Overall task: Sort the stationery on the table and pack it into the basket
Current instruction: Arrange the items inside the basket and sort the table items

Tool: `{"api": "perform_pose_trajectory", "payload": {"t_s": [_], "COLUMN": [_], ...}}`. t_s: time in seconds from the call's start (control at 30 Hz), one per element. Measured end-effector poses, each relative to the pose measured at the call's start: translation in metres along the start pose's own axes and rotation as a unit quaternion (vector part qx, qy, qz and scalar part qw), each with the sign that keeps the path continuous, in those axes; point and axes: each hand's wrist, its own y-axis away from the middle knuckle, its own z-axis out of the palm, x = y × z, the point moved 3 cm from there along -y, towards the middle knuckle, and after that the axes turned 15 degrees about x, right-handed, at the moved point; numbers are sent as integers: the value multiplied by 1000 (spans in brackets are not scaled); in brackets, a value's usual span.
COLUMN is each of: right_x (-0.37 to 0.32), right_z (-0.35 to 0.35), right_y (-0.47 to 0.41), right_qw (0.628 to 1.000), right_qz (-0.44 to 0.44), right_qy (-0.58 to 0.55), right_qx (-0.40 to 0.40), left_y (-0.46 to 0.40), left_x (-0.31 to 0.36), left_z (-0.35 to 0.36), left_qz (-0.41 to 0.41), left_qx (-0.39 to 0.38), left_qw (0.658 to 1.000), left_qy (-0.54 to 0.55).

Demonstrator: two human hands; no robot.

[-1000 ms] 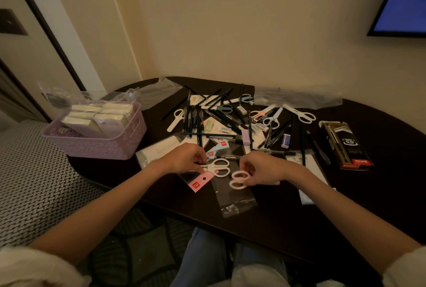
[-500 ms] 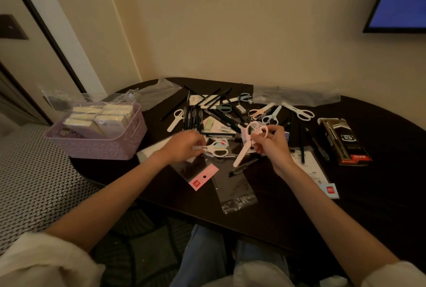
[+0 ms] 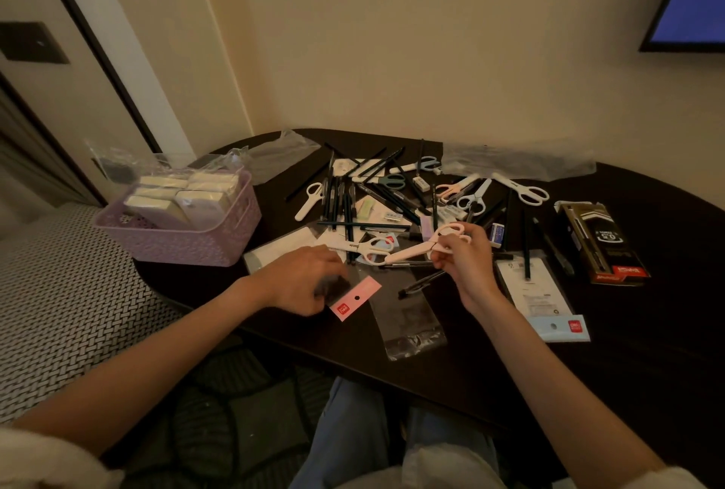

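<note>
My right hand [image 3: 465,267] pinches a pink pair of scissors [image 3: 416,250] by its handles, just above the dark table [image 3: 612,371]. My left hand [image 3: 300,282] lies on the table with curled fingers gripping the top of a clear bag with a pink header [image 3: 355,298]. A cream pair of scissors [image 3: 370,249] lies loose between my hands. Behind them spreads a pile of pens, pencils [image 3: 345,206] and more scissors [image 3: 523,190]. The purple basket [image 3: 180,243] stands at the left edge, holding several white boxes [image 3: 176,194].
A black pen box [image 3: 604,241] lies at the right, with a blue-header package [image 3: 543,294] in front of it. Empty plastic bags [image 3: 518,161] sit along the back by the wall. The table's front edge runs close to my knees.
My left hand let go of the cream scissors and dropped back to the pink-header bag. My right hand turned the pink scissors so the blades point left.
</note>
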Motion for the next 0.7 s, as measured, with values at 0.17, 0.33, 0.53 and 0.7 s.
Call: {"api": "perform_pose_trajectory", "payload": {"t_s": [0.17,0.33,0.53,0.7], "right_x": [2,2,-2,-18], "right_z": [0,-3,-7,-10], "right_y": [3,7,11,13], "right_qw": [1000,1000,989,977], "right_qz": [7,9,23,-18], "right_qy": [-5,-24,-128,-181], "right_qx": [9,15,72,107], "left_y": [3,7,4,-8], "left_x": [3,7,-2,0], "left_z": [0,12,-1,-45], "left_qz": [91,150,30,-130], "left_qx": [22,99,230,349], "left_qw": [991,977,971,896], "left_qy": [-94,-112,65,241]}}
